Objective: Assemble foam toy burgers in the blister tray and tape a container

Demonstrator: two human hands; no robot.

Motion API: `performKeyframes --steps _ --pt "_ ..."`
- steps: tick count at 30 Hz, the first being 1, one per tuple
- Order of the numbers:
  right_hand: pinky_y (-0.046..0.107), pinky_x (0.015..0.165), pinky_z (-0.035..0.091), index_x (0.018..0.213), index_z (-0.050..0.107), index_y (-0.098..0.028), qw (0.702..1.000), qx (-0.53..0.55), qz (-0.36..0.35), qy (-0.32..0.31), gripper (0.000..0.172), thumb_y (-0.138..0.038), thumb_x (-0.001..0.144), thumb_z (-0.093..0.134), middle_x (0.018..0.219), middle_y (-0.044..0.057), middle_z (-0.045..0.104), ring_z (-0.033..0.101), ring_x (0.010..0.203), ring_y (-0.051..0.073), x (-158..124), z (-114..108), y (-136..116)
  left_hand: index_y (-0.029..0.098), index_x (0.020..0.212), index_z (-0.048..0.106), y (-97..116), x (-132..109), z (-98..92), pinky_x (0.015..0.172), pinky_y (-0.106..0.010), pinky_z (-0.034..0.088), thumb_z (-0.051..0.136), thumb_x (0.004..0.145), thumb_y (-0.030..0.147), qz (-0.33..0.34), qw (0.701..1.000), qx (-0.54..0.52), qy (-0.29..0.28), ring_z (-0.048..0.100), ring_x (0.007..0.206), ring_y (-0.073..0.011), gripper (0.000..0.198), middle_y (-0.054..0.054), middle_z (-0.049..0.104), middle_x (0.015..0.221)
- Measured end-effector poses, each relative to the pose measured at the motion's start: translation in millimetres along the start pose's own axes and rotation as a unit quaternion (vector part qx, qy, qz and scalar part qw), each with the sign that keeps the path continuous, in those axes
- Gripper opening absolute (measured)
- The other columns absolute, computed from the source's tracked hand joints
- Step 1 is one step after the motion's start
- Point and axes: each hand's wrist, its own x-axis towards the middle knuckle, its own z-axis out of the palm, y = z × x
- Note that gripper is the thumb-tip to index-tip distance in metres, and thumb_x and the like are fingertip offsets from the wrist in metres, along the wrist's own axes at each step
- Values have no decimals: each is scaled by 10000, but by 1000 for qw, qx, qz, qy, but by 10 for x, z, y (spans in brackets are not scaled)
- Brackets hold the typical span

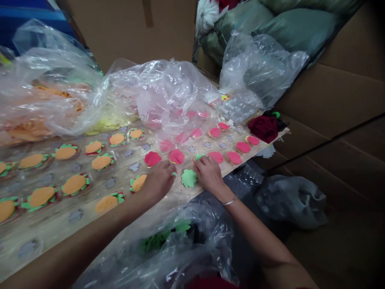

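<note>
My left hand (pixel 159 178) is closed just left of a green leaf-shaped cutout (pixel 189 178) lying on the table (pixel 180 194). A sliver of green shows at its fingertips, most of that piece being hidden. With fingers bent down, my right hand (pixel 208 171) pinches another green leaf-shaped cutout (pixel 198 157) over the row of red round cutouts. Beyond my hands lie a red cutout (pixel 177 157) with a yellow edge under it and a second red cutout (pixel 152 159). Left of my wrist, stacks topped by orange ovals (pixel 75 184) show green and red edges.
Clear plastic bags (pixel 180 86) of cutouts line the table's back. An open plastic bag (pixel 168 241) with green pieces hangs at the front edge. Small grey pieces (pixel 134 166) lie between rows. Dark red cloth (pixel 263 128) sits at the right corner, beside cardboard (pixel 339 88).
</note>
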Motion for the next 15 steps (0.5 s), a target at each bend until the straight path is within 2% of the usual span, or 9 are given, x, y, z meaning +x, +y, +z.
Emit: performKeyframes --steps 3,5,6,8,11,13,15 --pt "537 1031 238 1125 611 -145 994 10 -104 -7 364 -415 887 556 1324 169 495 345 1263 339 -127 43 -88 124 908 659 229 -120 62 807 -401 485 491 867 205 95 990 18 -105 601 926 -282 191 -126 640 932" --pt "566 1053 188 1222 562 -119 991 20 -133 -17 506 -472 860 578 1346 187 478 306 1298 351 -183 85 -120 107 925 661 317 -173 143 806 -416 490 508 857 202 101 987 23 -127 607 919 -294 192 -134 647 918" --pt "549 1042 216 1242 548 -111 989 25 -141 -26 513 -458 864 575 1299 184 516 350 1263 339 -200 103 -125 101 925 659 332 -187 176 811 -421 490 506 856 193 90 988 25 -122 608 921 -298 191 -136 646 909" --pt "490 979 299 1218 566 -125 988 36 -149 -37 418 -391 897 543 1149 151 602 453 1135 299 -220 125 -116 100 932 646 318 -190 207 815 -423 491 489 858 170 57 993 18 -103 605 933 -297 187 -138 638 920" --pt "414 862 364 1040 640 -157 988 67 -139 -19 252 -324 935 484 935 102 642 510 965 252 -238 126 -104 109 1032 600 264 -151 195 821 -411 493 494 847 150 30 998 -18 -51 582 989 -288 216 -145 608 1042" --pt "389 829 381 916 650 -156 986 110 -123 8 242 -318 942 472 857 89 635 515 907 237 -256 106 -121 120 1093 568 249 -111 192 865 -406 476 512 830 134 50 997 -55 -13 550 1048 -281 270 -142 587 1119" --pt "367 829 398 853 638 -155 977 183 -107 31 254 -305 950 458 818 77 626 521 864 214 -280 77 -154 129 1088 564 243 -69 208 895 -399 456 503 819 107 74 992 -98 11 537 1055 -266 277 -128 600 1096"
